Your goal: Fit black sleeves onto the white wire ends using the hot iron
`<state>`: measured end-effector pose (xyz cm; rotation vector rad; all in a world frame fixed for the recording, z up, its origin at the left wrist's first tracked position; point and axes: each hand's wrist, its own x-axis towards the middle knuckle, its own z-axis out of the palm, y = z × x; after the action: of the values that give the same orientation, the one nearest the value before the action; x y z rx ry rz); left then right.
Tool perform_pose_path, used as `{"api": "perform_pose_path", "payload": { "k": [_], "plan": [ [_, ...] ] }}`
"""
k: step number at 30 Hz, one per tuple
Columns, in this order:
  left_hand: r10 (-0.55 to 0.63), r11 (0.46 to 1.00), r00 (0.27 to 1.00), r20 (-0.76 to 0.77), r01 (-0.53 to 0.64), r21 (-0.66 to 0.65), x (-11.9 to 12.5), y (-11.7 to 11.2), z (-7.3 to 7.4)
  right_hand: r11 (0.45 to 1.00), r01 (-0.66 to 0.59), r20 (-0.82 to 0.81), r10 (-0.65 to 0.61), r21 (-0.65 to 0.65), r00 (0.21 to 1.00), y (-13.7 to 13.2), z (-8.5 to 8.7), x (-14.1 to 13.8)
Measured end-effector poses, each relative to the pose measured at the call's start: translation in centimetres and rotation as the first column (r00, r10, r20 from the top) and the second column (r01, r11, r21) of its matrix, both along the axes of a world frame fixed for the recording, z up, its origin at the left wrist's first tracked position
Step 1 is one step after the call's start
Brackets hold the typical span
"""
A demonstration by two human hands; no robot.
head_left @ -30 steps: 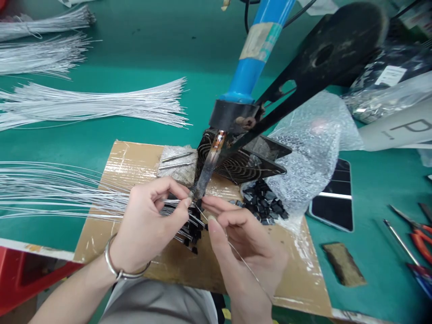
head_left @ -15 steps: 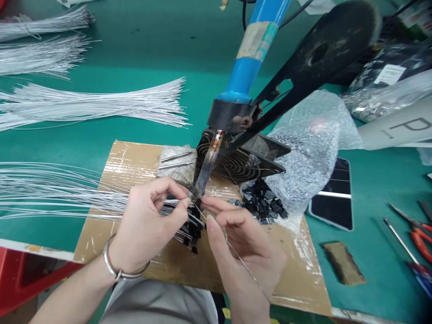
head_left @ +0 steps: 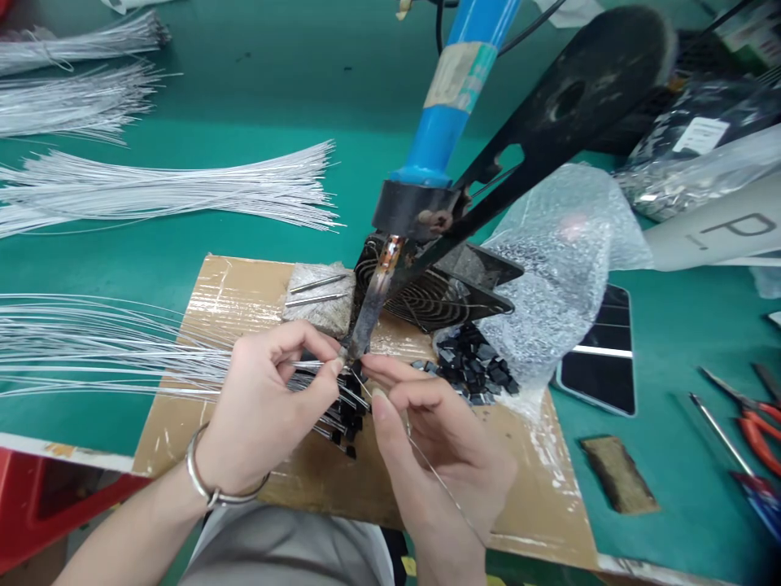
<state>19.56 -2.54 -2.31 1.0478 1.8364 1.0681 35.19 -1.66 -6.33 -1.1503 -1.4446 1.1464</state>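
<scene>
Green mat (head_left: 244, 89), taped cardboard (head_left: 213, 301), left hand (head_left: 268, 407) fingers (head_left: 305, 335) pinching wire (head_left: 305, 364), right hand (head_left: 439, 448) pinching solder strand (head_left: 436, 476)

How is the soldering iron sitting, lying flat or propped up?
Propped up: the soldering iron slants tip-down, held by its black stand.

Legible: one large dark letter "P", printed on a white sheet (head_left: 720, 232) far right of the blue-handled soldering iron (head_left: 448, 98). Beside that letter, a small mark, too faint to read. Also right of the iron, a white label (head_left: 695, 134) on a dark plastic bag (head_left: 741, 102), print too small to read.
</scene>
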Motion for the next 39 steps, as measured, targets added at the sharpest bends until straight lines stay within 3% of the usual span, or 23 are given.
{"api": "perform_pose_path", "payload": {
  "k": [39],
  "plan": [
    [0.000,1.000,1.000,-0.009,0.000,-0.003,0.07,-0.01,0.05,0.999,0.040,0.018,-0.040,0.015,0.999,-0.12,0.18,-0.47]
  ]
}}
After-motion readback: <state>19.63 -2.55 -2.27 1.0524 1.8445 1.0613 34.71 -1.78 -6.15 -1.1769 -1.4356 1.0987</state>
